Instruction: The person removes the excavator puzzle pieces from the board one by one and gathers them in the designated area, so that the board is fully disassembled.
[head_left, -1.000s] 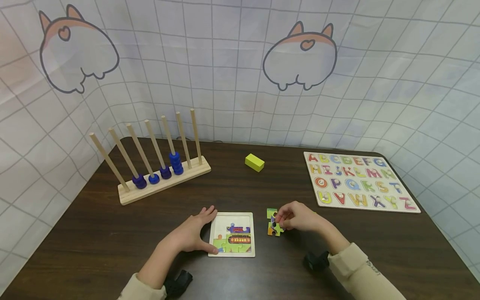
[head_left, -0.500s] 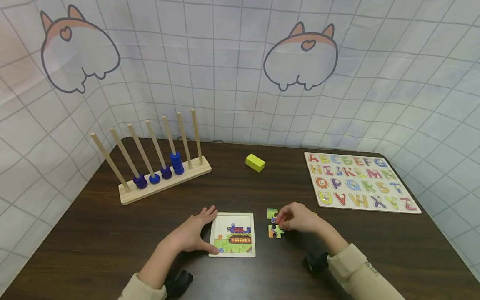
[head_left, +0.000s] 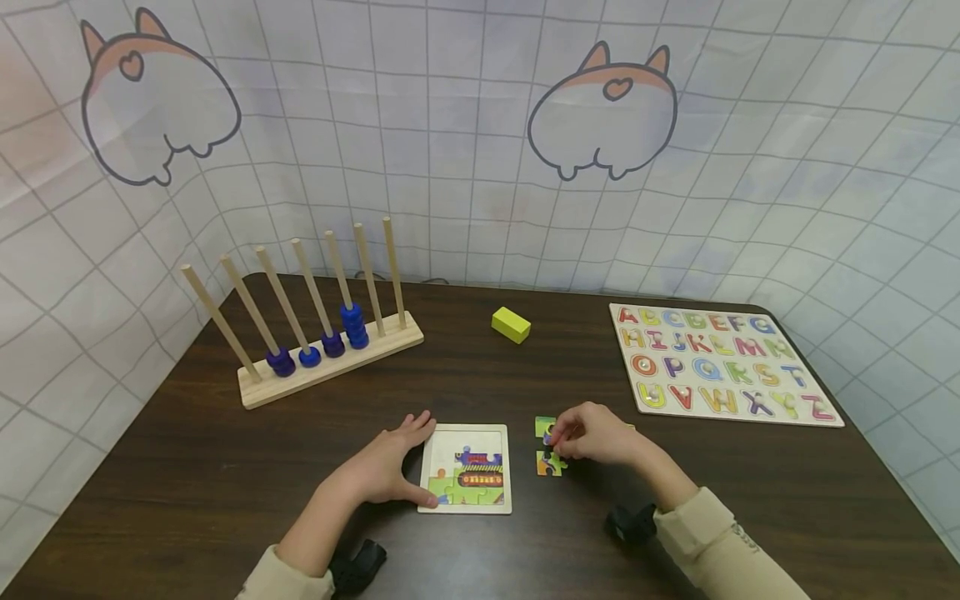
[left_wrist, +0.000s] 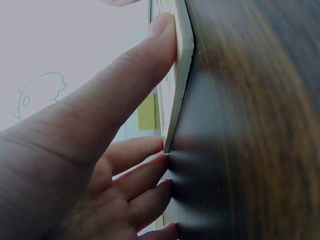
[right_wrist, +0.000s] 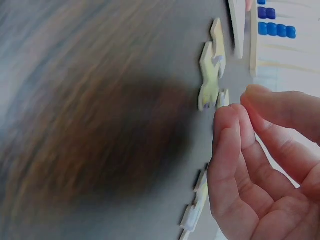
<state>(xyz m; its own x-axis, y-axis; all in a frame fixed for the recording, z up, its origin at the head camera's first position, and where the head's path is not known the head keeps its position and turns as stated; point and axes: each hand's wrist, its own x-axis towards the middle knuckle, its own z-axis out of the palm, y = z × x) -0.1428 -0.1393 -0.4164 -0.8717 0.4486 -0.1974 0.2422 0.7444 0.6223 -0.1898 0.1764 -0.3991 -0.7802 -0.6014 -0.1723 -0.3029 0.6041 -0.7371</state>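
Note:
A square wooden puzzle tray [head_left: 465, 510] lies at the front centre, its lower and right parts filled with pieces showing a purple-and-red vehicle on green. My left hand [head_left: 382, 467] spans its left side, thumb [left_wrist: 162, 30] on the near corner and fingers touching the far one. To the tray's right, my right hand [head_left: 600, 435] bends over loose puzzle pieces [head_left: 549, 464], thumb and fingertips [right_wrist: 240, 100] close together. One piece [right_wrist: 209, 75] lies flat beyond them. Whether a piece is pinched is hidden by the fingers.
A wooden peg stand [head_left: 330, 367] with blue and purple rings stands at the back left. Behind the tray lies a yellow block [head_left: 511, 325]. An alphabet board [head_left: 723, 419] is at the right, and a gridded cloth [head_left: 450, 167] hangs behind the table.
My right fingertips have shifted slightly to the left over the loose pieces, and the lower piece there has moved a little. My left hand and the tray stay put.

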